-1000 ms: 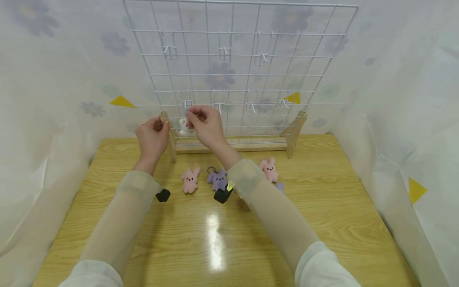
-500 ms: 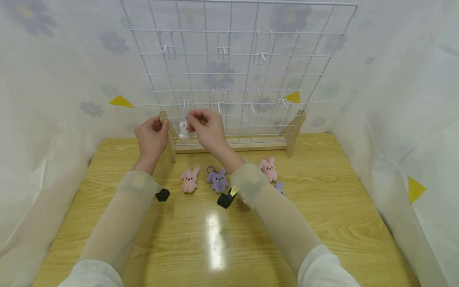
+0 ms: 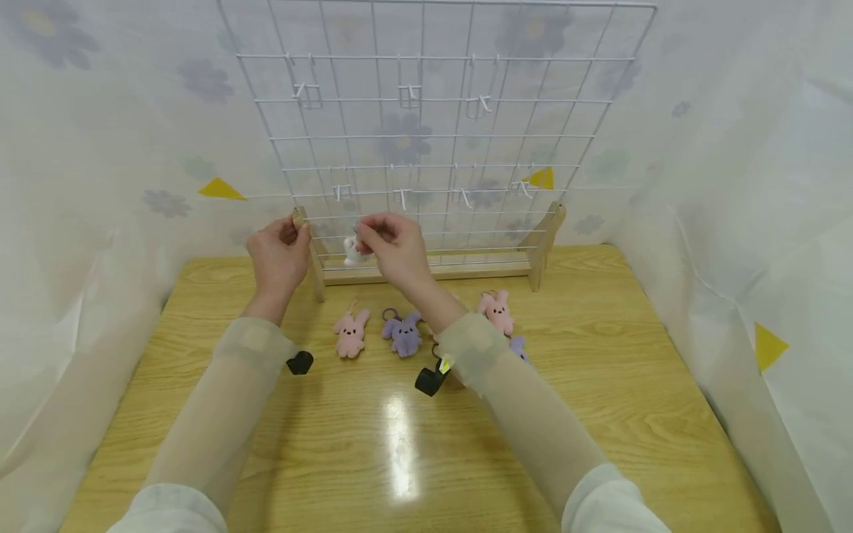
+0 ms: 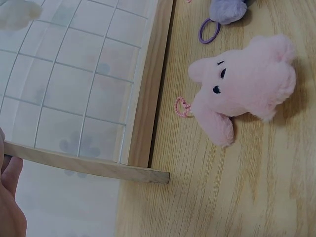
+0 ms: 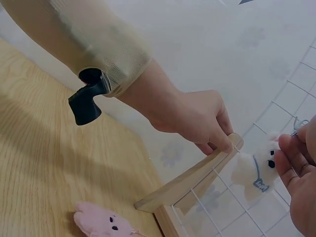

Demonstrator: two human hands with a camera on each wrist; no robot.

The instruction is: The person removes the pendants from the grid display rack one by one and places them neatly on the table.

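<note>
My right hand (image 3: 397, 250) pinches the top of a small white plush keychain (image 3: 353, 253) in front of the lower left of a white wire grid (image 3: 426, 138). In the right wrist view the plush (image 5: 249, 173) shows dark eyes and a blue ribbon at its neck, with a light blue loop (image 5: 298, 123) above the fingers. The lower-left hook (image 3: 341, 191) stands bare above it, apart from the plush. My left hand (image 3: 276, 255) grips the top of the stand's left wooden post (image 3: 315, 259); in the left wrist view only part of that hand shows at the edge.
On the wooden table (image 3: 346, 444) lie a pink plush (image 3: 349, 334), a purple plush (image 3: 403, 334) and another pink plush (image 3: 497, 312). A further purple one (image 3: 517, 346) is partly hidden by my right arm. More white hooks (image 3: 409, 92) hang on the grid.
My right hand has drawn the white plush down and right, away from the lower-left hook where its loop was. The left hand stays on the post; the head view shifted slightly.
</note>
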